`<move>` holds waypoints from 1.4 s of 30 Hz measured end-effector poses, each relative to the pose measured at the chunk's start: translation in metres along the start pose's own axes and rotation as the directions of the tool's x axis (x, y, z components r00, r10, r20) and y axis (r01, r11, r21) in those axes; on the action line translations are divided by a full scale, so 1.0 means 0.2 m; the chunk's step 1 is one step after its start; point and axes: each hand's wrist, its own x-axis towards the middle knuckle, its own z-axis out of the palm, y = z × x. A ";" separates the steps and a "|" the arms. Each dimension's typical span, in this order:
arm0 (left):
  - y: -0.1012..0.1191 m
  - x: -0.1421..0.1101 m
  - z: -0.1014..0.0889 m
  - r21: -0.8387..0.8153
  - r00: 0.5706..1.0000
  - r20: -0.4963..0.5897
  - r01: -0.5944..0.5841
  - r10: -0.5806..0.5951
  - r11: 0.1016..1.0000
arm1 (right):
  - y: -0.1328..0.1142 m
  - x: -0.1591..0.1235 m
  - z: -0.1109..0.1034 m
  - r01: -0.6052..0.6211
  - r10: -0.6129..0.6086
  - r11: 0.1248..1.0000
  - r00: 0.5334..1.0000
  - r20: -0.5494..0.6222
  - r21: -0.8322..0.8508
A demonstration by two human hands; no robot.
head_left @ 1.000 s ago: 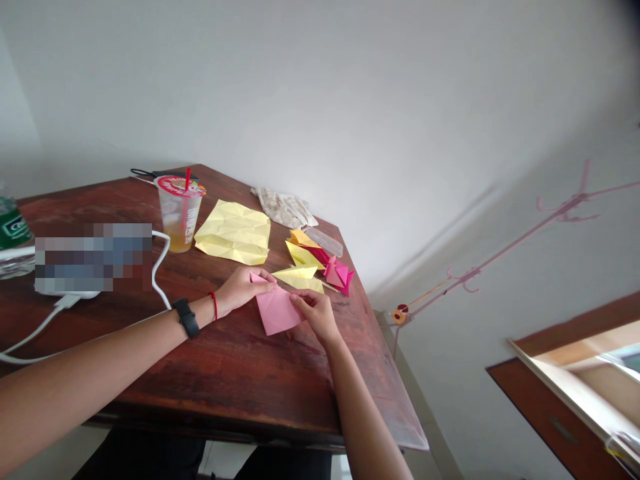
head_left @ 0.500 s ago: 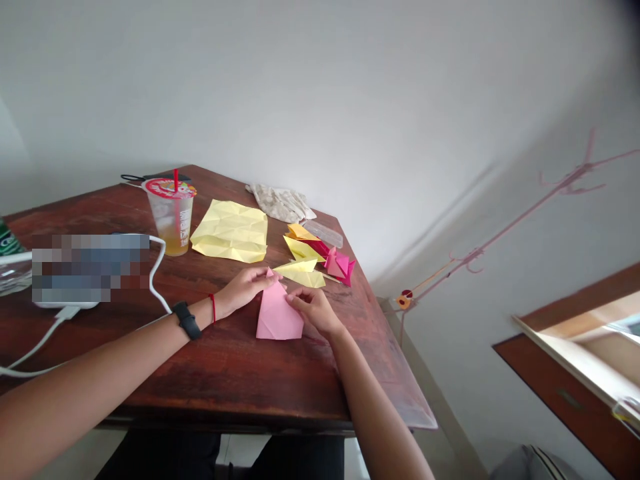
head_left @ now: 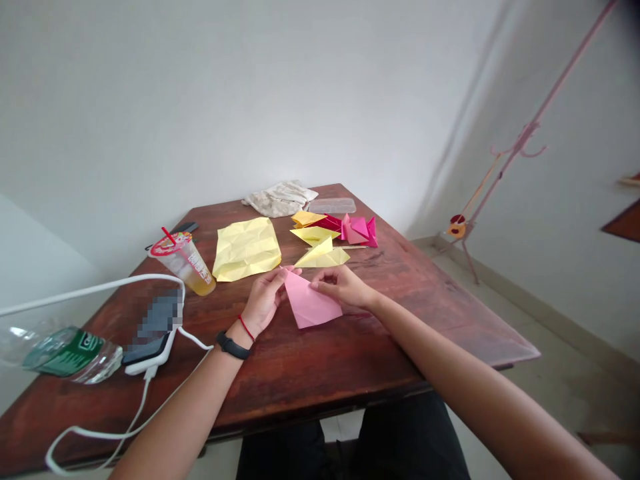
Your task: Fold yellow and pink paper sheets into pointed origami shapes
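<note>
In the head view, we have the pink paper [head_left: 315,305] between our two hands, just above or on the tabletop [head_left: 285,383]; we cannot tell whether its lower edge touches. Our left hand [head_left: 267,297] pinches its far left corner, thumb against fingers. Our right hand [head_left: 345,287] has thumb and forefinger drawn together on its right-hand edge, a little nearer us. Both touch it, so neither is closer. The paper lies rightward and nearer us from the left fingertips, and its longer line runs from that pinched corner down to the lower right corner. Just beyond are the yellow folds [head_left: 325,255]; the yellow sheet [head_left: 247,250] lies to the left of them.

Against half a second ago, the paper's lower edge, then about level, now slants up to the right, and the piece looks broader. Our view has swung too: the bottle [head_left: 70,352] shows more fully, and the cup [head_left: 187,267] leans more.
</note>
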 end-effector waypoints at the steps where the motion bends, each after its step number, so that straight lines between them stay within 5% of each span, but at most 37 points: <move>1: 0.00 0.00 0.00 0.000 1.000 -0.010 0.003 -0.003 1.000 | 0.00 0.00 0.00 0.017 -0.017 1.000 1.000 -0.005 -0.007; 27: 0.04 -0.01 0.04 0.066 0.977 -0.208 -0.027 0.040 0.997 | 0.02 0.01 0.00 0.033 -0.030 0.993 0.999 0.023 -0.111; 42: 0.06 -0.01 0.03 0.017 0.981 -0.194 0.003 0.001 1.000 | 0.03 0.01 0.01 0.002 0.000 0.997 1.000 0.024 -0.079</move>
